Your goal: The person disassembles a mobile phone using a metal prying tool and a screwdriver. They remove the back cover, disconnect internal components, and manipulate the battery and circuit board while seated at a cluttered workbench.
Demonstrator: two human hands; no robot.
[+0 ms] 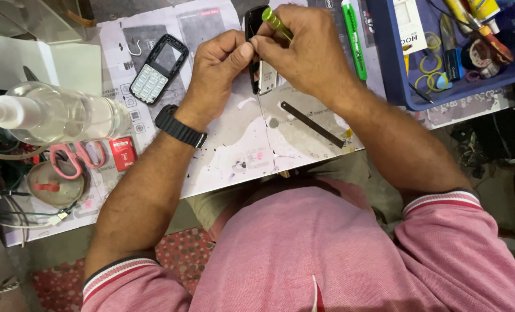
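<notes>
My left hand [218, 66] pinches the side of a small black phone body [259, 74] that stands on edge on the white work mat [234, 133]. My right hand [303, 49] grips a green-handled screwdriver [277, 23] whose tip points down at the phone body. A black watch [180, 127] is on my left wrist. The phone's black front cover with its white keypad [156, 69] lies to the left of my hands.
A clear spray bottle [55, 112] lies at the left, with pink scissors [75, 157] and a red battery [122, 153] beside it. A black flat strip [310, 123] rests on the mat. A blue tray [393, 69] of tools is at top right, next to a green marker [353, 37].
</notes>
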